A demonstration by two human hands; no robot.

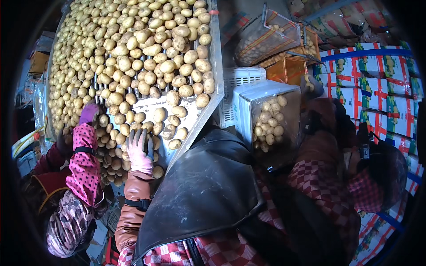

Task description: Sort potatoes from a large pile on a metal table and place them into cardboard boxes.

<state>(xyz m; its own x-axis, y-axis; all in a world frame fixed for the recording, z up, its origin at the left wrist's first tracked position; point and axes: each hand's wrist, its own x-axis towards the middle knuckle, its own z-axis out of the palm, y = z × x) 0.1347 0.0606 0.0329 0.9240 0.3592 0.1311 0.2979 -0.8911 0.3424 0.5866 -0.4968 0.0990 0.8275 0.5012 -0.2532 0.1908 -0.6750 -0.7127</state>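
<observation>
My left hand point(139, 149), in a pink glove with dark fingertips, lies over potatoes point(124, 129) at the lower end of the metal sorting table point(149, 104). Its fingers are somewhat spread, and no grip on a potato is visible. Far to the right, my right hand point(311, 87), in a dark glove, is closed around a pale yellowish thing, apparently a potato point(309, 83). It is beside the orange mesh crate point(278, 69). Between my hands stands an open carton point(243, 106) with a plastic liner and several potatoes point(269, 121) inside.
A co-worker's purple-gloved hand point(90, 113) touches potatoes at the left. Another person point(379, 173) is close at my right. A white slatted plastic crate point(244, 74) stands behind the carton. Mesh-sided containers point(266, 40) hold potatoes at the back. Stacked printed cartons point(372, 86) line the right side.
</observation>
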